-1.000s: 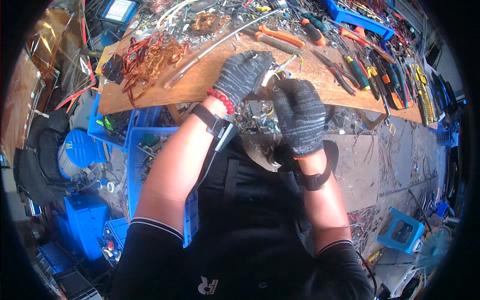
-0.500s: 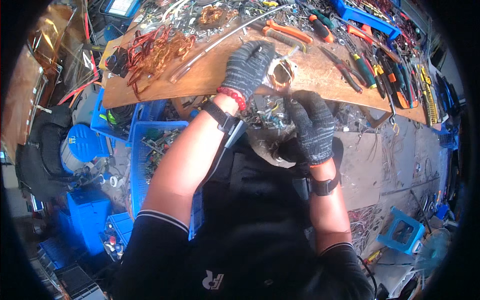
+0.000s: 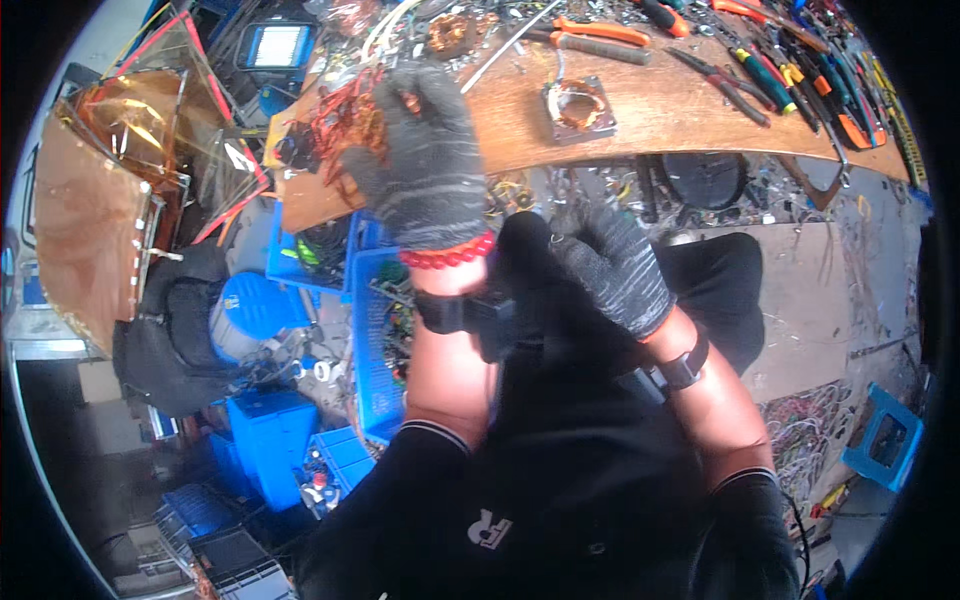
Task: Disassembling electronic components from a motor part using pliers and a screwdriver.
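My left hand, in a dark grey knitted glove, is over the tangle of reddish copper wire at the bench's left end. Its fingers look spread, and a copper-coloured spot shows between them; motion blurs it. My right hand, gloved alike, hangs below the bench edge above my lap with its fingers curled together. At its fingertips is a small pale glint too small to name. A squarish metal core with a copper coil stands alone on the wooden bench, between and beyond both hands.
Orange-handled pliers, red-handled pliers and several screwdrivers lie along the right of the bench. A loose copper coil sits among scraps at the back. Blue crates stand below on the left; a blue stool is at right.
My left hand has left the coil core and swung left to the copper wire pile. The core now sits free on the bench. My right hand has dropped back from it, and the view has shifted.
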`<act>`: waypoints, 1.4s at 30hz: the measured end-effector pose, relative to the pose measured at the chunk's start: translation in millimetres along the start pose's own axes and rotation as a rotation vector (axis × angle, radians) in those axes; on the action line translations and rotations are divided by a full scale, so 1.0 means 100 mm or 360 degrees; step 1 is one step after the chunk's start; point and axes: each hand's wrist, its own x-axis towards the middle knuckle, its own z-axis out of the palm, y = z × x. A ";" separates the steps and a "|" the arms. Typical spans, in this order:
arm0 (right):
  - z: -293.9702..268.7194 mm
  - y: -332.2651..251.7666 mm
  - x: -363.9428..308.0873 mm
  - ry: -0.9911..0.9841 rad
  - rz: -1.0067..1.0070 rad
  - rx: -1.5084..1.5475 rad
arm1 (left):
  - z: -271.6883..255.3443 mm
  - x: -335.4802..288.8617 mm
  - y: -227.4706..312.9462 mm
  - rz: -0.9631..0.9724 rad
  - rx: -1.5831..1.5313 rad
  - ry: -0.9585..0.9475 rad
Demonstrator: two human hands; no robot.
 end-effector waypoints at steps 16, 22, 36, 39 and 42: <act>0.19 -0.23 0.19 0.0196 -0.0033 0.0171 | -0.25 -0.20 -0.31 -0.0211 0.0282 -0.0031; 0.11 -0.28 0.14 0.0243 -0.0098 -0.0227 | -0.36 -0.25 -0.34 -0.0127 0.0664 -0.0101; -0.18 0.11 -0.03 0.0429 0.0274 0.0402 | -0.39 -0.28 -0.42 -0.0163 0.0424 0.0086; -0.29 0.25 -0.05 0.0802 0.0622 0.1268 | -0.31 -0.22 -0.35 -0.0091 0.0349 0.0115; -0.30 0.21 -0.11 0.0428 0.0221 0.0366 | -0.36 -0.24 -0.33 -0.0136 0.0427 0.0040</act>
